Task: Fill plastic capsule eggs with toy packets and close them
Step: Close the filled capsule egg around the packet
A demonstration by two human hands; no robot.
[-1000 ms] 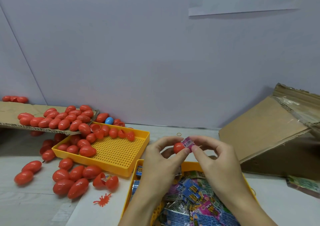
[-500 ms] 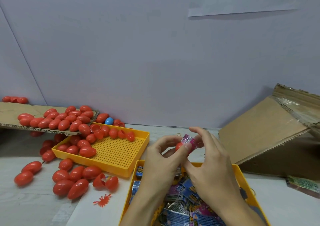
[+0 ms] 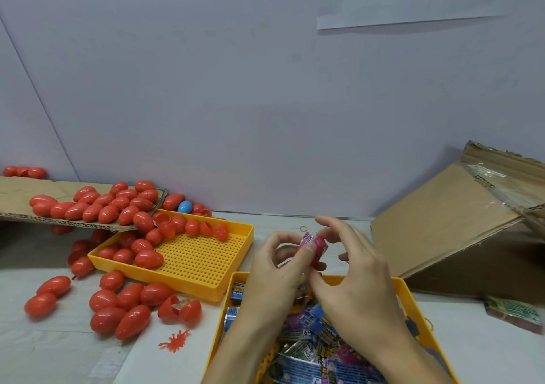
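My left hand [image 3: 274, 274] pinches a red capsule egg half [image 3: 318, 261] between thumb and fingers, above the near tray. A pink toy packet [image 3: 315, 242] sticks out of the half's top. My right hand [image 3: 354, 280] curls around it from the right, with one fingertip on the packet and the thumb under the egg half; its other fingers are spread. Below my hands, a yellow tray [image 3: 404, 292] holds several toy packets [image 3: 312, 342]. An open red egg [image 3: 180, 310] lies on the table to the left.
A second yellow tray [image 3: 200, 265] holds red eggs at its far left end. More red eggs lie on a cardboard flap [image 3: 17, 198] and on the table, with one blue egg [image 3: 185, 206]. A cardboard box [image 3: 442, 230] stands right. A red toy bug [image 3: 175, 344] lies near.
The packet has gone from lying beside the egg half to standing upright in it. My right hand has shifted around it and opened its outer fingers. My left hand stays in place.
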